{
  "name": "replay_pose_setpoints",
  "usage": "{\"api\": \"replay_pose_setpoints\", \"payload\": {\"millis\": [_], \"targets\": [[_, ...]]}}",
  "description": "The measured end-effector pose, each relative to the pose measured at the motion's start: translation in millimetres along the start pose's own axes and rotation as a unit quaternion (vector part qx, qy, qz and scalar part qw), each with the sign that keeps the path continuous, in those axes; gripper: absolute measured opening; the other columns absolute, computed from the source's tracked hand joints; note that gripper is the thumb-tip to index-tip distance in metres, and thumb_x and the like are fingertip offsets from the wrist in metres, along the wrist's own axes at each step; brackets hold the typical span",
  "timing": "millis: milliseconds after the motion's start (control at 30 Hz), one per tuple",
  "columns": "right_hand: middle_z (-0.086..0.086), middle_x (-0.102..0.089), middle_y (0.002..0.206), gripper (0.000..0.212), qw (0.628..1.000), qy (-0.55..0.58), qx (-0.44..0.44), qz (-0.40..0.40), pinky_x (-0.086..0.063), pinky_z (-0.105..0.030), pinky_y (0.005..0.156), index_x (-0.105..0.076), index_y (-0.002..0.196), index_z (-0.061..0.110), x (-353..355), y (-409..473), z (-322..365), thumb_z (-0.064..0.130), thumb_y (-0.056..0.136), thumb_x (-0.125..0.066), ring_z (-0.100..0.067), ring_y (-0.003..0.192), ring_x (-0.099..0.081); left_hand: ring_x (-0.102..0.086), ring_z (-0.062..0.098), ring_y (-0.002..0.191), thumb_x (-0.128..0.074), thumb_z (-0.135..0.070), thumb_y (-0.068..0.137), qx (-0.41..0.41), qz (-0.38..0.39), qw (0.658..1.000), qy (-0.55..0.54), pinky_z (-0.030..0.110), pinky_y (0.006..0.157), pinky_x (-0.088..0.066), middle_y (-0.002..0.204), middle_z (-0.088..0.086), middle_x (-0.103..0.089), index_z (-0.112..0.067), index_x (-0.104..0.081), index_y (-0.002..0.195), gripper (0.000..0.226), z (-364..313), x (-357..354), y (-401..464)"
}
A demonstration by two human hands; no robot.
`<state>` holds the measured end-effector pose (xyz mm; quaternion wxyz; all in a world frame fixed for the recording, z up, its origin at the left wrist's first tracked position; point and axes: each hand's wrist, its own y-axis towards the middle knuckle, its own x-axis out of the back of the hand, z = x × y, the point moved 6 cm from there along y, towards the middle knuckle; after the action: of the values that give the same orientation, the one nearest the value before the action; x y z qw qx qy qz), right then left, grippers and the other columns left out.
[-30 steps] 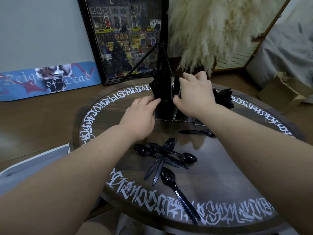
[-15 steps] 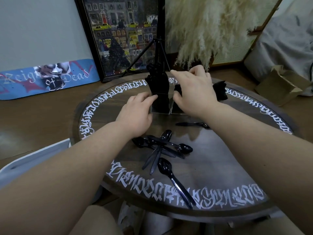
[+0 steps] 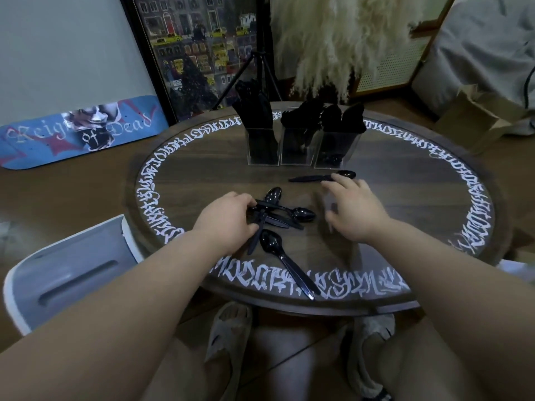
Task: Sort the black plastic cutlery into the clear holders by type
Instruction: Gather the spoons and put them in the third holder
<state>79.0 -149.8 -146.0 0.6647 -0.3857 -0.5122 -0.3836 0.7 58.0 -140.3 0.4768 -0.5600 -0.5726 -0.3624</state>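
From the head view, the left hand (image 3: 228, 219) grips spoons in the loose pile (image 3: 278, 212) on the surface (image 3: 405, 204). The right hand (image 3: 351, 211) is relaxed, fingertips at a single spoon (image 3: 321, 177). Next, probably lift these spoons into the matching clear holder (image 3: 298, 146).

**One head-worn view, looking forward and down**

The single wide-angle camera sits on the person's head, above the near edge of the round dark wooden bench with white lettering round its rim (image 3: 289, 166). It faces forward and steeply down, close enough that both forearms fill the lower corners and the person's knees and slippered feet show beneath. Straight lines bow toward the edges. No second view shares the scene.
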Motion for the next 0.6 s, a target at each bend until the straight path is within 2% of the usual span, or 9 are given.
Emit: {"api": "replay_pose_setpoints", "payload": {"millis": [100,267,467,600], "targets": [[0.002,-0.011,0.16,0.067,1.0,0.019,0.0,0.004,-0.027,-0.051,0.112,-0.02,0.151,0.022,-8.2,9.6,-0.4,0.027,0.091,-0.048,-0.03,0.144,-0.008,-0.055,0.018,0.111,-0.067,-0.041,0.084,0.017,0.023,1.0,0.001,0.032,0.091,-0.048,0.126,-0.002,-0.053,-0.026,-0.05,0.132,0.054,1.1,-13.8,-3.8],[0.001,-0.007,0.161,0.064,1.0,0.008,0.017,-0.002,-0.013,-0.048,0.118,-0.015,0.152,0.019,-15.2,38.2,8.6,0.028,0.094,-0.04,-0.025,0.147,-0.002,-0.051,0.016,0.115,-0.067,-0.044,0.083,0.002,0.012,1.0,-0.011,0.028,0.088,-0.044,0.131,-0.003,-0.047,-0.029,-0.046,0.137,0.059,-7.4,-16.9,5.4],[0.001,-0.016,0.159,0.059,0.999,-0.036,0.006,0.028,-0.005,-0.06,0.114,-0.018,0.151,0.021,-31.5,43.1,5.3,0.032,0.096,-0.035,-0.027,0.146,-0.007,-0.043,0.018,0.119,-0.065,-0.039,0.086,-0.014,-0.076,0.997,-0.006,0.031,0.094,-0.041,0.128,-0.002,-0.044,-0.03,-0.05,0.135,0.051,-10.6,-7.8,22.4],[0.003,-0.032,0.149,0.055,0.996,-0.045,0.067,0.034,-0.004,-0.065,0.111,-0.028,0.148,0.03,-26.5,31.6,21.3,0.019,0.095,-0.038,-0.028,0.136,-0.025,-0.037,0.022,0.122,-0.057,-0.036,0.092,-0.032,-0.062,0.997,0.023,0.035,0.098,-0.039,0.128,-0.005,-0.05,-0.033,-0.056,0.13,0.038,-19.5,-13.5,33.8]]}}
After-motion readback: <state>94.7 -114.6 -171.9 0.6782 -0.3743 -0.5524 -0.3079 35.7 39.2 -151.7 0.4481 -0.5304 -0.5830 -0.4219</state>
